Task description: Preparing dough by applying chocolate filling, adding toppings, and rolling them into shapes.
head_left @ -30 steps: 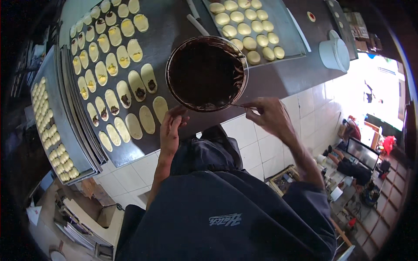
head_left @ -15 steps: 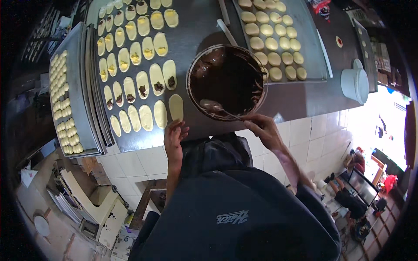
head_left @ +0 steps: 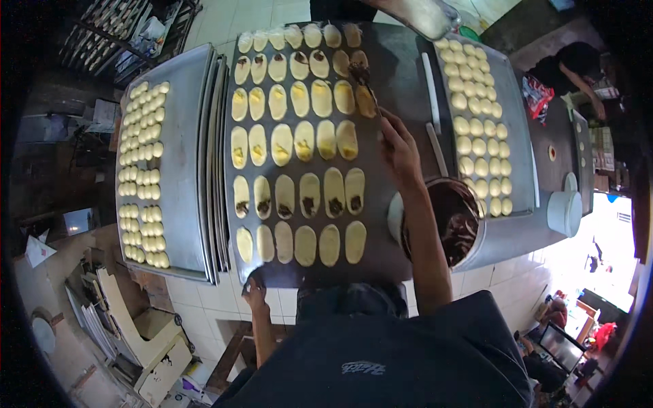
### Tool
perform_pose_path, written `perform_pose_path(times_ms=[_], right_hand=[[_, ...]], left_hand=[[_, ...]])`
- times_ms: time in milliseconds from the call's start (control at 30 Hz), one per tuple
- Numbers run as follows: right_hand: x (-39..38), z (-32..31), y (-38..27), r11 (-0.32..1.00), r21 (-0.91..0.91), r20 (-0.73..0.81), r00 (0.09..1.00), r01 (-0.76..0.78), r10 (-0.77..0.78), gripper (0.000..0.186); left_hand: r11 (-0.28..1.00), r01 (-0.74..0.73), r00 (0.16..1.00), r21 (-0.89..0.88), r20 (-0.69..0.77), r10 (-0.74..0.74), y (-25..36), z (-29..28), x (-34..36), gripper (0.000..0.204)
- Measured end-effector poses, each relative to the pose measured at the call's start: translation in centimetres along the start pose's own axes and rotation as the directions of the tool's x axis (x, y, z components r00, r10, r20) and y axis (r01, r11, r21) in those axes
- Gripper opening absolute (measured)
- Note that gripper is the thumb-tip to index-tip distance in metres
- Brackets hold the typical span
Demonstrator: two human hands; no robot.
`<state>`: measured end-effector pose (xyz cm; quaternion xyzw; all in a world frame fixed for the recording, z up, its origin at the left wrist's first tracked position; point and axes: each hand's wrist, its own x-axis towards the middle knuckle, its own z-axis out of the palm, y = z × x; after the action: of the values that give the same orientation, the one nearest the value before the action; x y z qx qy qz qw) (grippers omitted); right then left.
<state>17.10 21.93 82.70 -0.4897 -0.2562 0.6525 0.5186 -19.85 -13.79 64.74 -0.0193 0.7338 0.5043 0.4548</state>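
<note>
My right hand (head_left: 400, 146) is stretched far over the dark table, closed round the handle of a spoon (head_left: 369, 92). Dark chocolate filling (head_left: 359, 68) clings to the spoon's head, which hangs over the right end of a row of flat oval dough pieces and partly hides one. Beside my right forearm stands a bucket of chocolate filling (head_left: 454, 224), partly covered by the arm. At the table's near left edge is my left hand (head_left: 255, 292), close to a plain dough oval (head_left: 245, 243); its fingers are too shaded to make out.
Rows of dough ovals (head_left: 299, 139) carry yellow or chocolate filling. Trays of dough balls stand left (head_left: 180, 156) and right (head_left: 520, 115). Two pale rods (head_left: 431, 85) lie near the right tray. A white tub (head_left: 564, 212) stands far right. Another person's arm (head_left: 422, 15) crosses the far edge.
My right hand has carried the spoon from the bucket forward and left over the far dough rows. My left hand has let go of the near dough oval and moved left. The view has shifted.
</note>
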Motion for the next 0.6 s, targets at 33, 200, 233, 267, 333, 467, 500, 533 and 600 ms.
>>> perform_pose_path(times_ms=[33,200,233,267,333,467,500,533,600], right_hand=[[2.9,0.8,0.8,1.0,-0.011,-0.007,1.0,0.004,-0.004,0.033],[16.8,-0.6,6.1,0.98,-0.171,-0.222,0.965,0.104,-0.141,0.029],[18.7,-1.5,6.8,0.918,-0.303,-0.202,0.924,0.257,-0.325,0.029],[20.2,-1.9,7.4,0.817,-0.426,-0.15,0.861,0.388,-0.486,0.03],[21.0,-0.5,7.4,0.803,-0.509,-0.161,0.882,0.31,-0.442,0.029],[21.9,0.8,5.9,0.684,-0.725,-0.212,0.916,0.087,-0.342,0.028],[22.8,0.8,6.3,0.623,-0.773,-0.164,0.911,0.12,-0.379,0.028],[23.3,-0.5,6.4,0.544,-0.827,-0.126,0.898,0.139,-0.421,0.028],[24.0,-2.4,6.4,0.387,-0.905,-0.035,0.874,0.178,-0.484,0.029]], left_hand=[[1.0,0.009,1.0,-0.003,0.009,-0.009,0.2,0.5,0.1,0.037],[0.964,0.014,0.987,0.264,-0.161,0.03,-4.1,-2.1,2.8,0.05],[0.92,0.058,0.985,0.387,-0.173,0.011,-5.2,-2.9,3.6,0.05],[0.859,0.106,0.98,0.5,-0.198,-0.006,-6.4,-3.7,4.1,0.05],[0.689,0.204,0.964,0.695,-0.267,-0.017,-7.4,-5.8,4.2,0.052],[0.987,0.084,0.98,-0.138,0.189,-0.057,-8.2,-7.9,2.8,0.061],[0.76,0.098,0.891,-0.642,0.398,0.22,-8.9,-8.8,2.6,0.063],[0.755,0.128,0.889,-0.643,0.412,0.2,-6.9,-6.3,2.0,0.063],[0.868,0.354,0.935,0.349,-0.15,-0.321,-1.7,-2.3,0.6,0.065]])
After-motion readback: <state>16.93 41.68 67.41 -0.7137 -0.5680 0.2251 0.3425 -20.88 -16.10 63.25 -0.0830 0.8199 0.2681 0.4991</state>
